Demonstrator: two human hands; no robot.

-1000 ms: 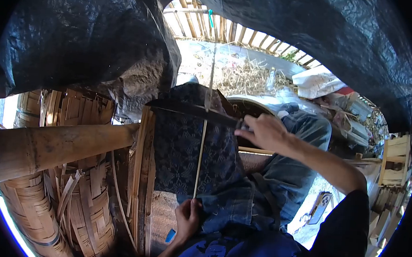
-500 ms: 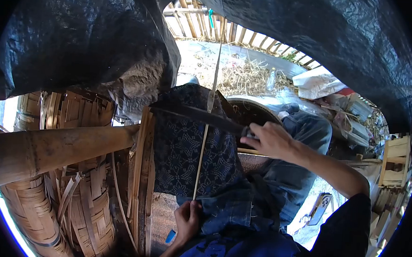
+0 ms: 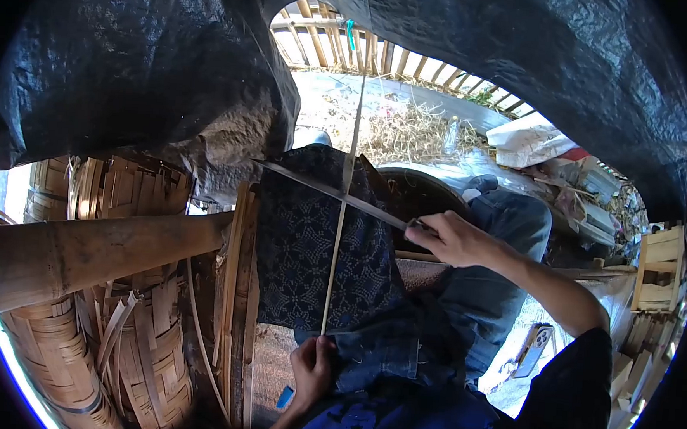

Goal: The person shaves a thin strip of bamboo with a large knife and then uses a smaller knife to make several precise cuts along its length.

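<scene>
Head view: our left grip pinches a thin, pale bamboo strip at its near end, likely steadying it over the dark-blue patterned cloth, probably protection; our right grip clasps a long metal knife, blade crossing the strip.

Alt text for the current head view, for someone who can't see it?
A person's right hand holds a long knife across a thin pale strip whose near end the left hand pinches, over dark patterned cloth. A bamboo pole lies at left.
</scene>
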